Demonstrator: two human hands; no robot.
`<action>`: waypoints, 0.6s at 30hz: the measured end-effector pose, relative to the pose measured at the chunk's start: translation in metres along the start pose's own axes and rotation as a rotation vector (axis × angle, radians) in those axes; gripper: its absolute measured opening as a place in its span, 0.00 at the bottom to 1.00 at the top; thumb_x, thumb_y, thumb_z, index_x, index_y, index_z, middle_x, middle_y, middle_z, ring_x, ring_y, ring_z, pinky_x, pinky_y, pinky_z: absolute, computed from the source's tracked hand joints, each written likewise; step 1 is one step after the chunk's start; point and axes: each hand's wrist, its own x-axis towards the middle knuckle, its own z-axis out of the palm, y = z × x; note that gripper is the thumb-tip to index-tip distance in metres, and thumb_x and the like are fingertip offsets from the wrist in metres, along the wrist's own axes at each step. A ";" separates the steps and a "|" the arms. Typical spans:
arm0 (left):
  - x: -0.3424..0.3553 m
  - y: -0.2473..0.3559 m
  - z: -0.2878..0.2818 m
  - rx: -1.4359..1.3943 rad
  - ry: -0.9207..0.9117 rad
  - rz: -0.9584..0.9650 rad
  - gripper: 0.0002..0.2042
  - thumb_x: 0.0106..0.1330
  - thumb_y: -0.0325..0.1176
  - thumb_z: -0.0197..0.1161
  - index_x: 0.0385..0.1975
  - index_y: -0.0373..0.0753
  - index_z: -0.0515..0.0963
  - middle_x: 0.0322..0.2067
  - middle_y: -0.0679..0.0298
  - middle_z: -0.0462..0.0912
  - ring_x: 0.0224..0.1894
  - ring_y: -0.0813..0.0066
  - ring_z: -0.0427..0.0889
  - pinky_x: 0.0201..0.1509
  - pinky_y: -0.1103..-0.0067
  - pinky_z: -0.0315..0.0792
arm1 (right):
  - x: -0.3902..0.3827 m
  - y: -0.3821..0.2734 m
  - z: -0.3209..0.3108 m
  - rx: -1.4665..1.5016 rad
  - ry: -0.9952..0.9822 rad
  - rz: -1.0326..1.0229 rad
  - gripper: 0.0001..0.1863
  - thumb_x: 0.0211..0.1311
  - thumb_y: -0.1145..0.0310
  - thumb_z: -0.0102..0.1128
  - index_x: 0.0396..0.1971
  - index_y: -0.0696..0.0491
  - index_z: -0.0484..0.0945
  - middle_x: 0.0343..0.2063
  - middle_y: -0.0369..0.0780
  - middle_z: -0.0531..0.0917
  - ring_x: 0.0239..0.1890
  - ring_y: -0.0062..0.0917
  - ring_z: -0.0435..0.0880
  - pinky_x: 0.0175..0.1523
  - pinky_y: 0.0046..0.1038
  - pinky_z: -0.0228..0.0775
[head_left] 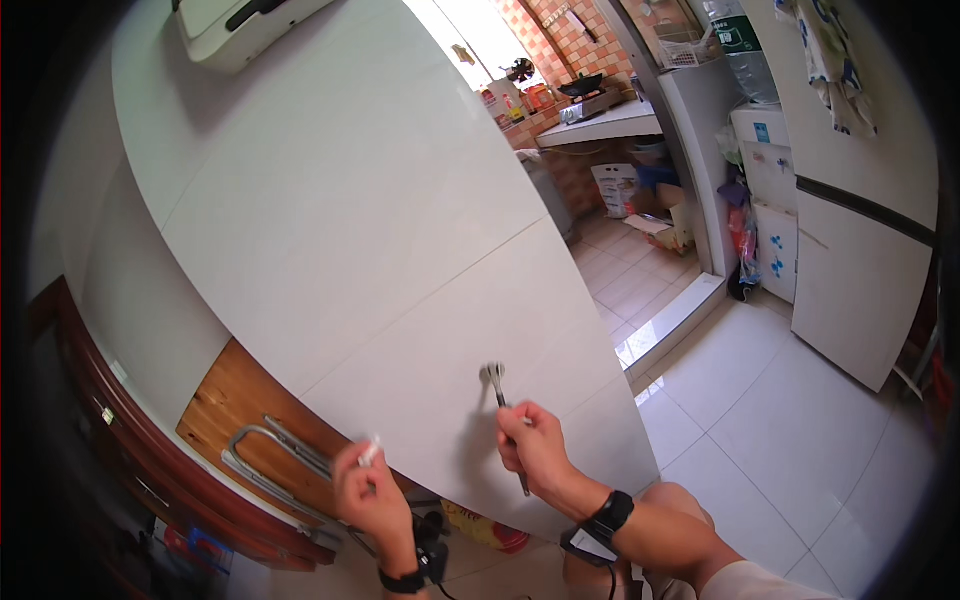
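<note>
My right hand (535, 450) is closed round the handle of a slim hand tool with a rounded metal head (495, 375). The head is at the white tiled wall (400, 220), and I cannot tell whether it touches. A shadow of the hand and tool falls on the tiles to the left. Lower left, my left hand (370, 500) is raised with its fingers pinched on a small white object (371, 451), blurred and too small to name. Dark bands circle both wrists.
A folding metal frame (270, 450) leans by a wooden panel (215, 395) at the left. A doorway at the right opens onto a kitchen with a wok (582, 87) on a stove. A fridge (865, 240) and water dispenser (770, 200) stand far right. A white box-like unit (235, 30) hangs above.
</note>
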 end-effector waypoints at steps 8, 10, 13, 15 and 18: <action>0.131 0.085 0.126 -0.095 -0.189 0.492 0.10 0.59 0.16 0.68 0.21 0.33 0.74 0.38 0.56 0.86 0.42 0.61 0.83 0.44 0.74 0.78 | 0.025 -0.056 0.006 0.035 -0.028 -0.096 0.13 0.72 0.65 0.62 0.30 0.51 0.68 0.21 0.34 0.76 0.14 0.13 0.65 0.15 0.19 0.50; 0.140 0.109 0.158 -0.170 -0.218 0.504 0.09 0.57 0.15 0.67 0.21 0.33 0.74 0.37 0.56 0.86 0.41 0.60 0.83 0.42 0.73 0.78 | 0.028 -0.077 0.010 0.083 0.020 -0.155 0.13 0.73 0.66 0.60 0.29 0.50 0.66 0.21 0.35 0.75 0.13 0.14 0.61 0.16 0.20 0.45; 0.133 0.134 0.194 -0.197 -0.242 0.552 0.08 0.53 0.12 0.62 0.21 0.33 0.73 0.36 0.56 0.85 0.40 0.57 0.81 0.41 0.71 0.76 | 0.020 -0.055 -0.019 0.079 0.043 -0.106 0.13 0.73 0.67 0.60 0.29 0.50 0.67 0.20 0.35 0.75 0.13 0.14 0.62 0.16 0.20 0.46; 0.116 0.142 0.207 -0.167 -0.243 0.585 0.09 0.50 0.10 0.60 0.21 0.33 0.73 0.35 0.55 0.85 0.39 0.56 0.80 0.40 0.69 0.75 | 0.025 -0.042 -0.049 0.070 0.078 -0.085 0.12 0.73 0.66 0.60 0.30 0.50 0.68 0.20 0.35 0.75 0.12 0.14 0.61 0.15 0.21 0.45; 0.082 0.131 0.205 -0.152 -0.403 0.607 0.09 0.47 0.10 0.56 0.22 0.33 0.73 0.35 0.54 0.82 0.40 0.51 0.77 0.43 0.65 0.73 | 0.029 -0.048 -0.070 0.007 -0.027 -0.152 0.13 0.71 0.64 0.63 0.29 0.50 0.70 0.19 0.34 0.76 0.12 0.13 0.63 0.15 0.20 0.46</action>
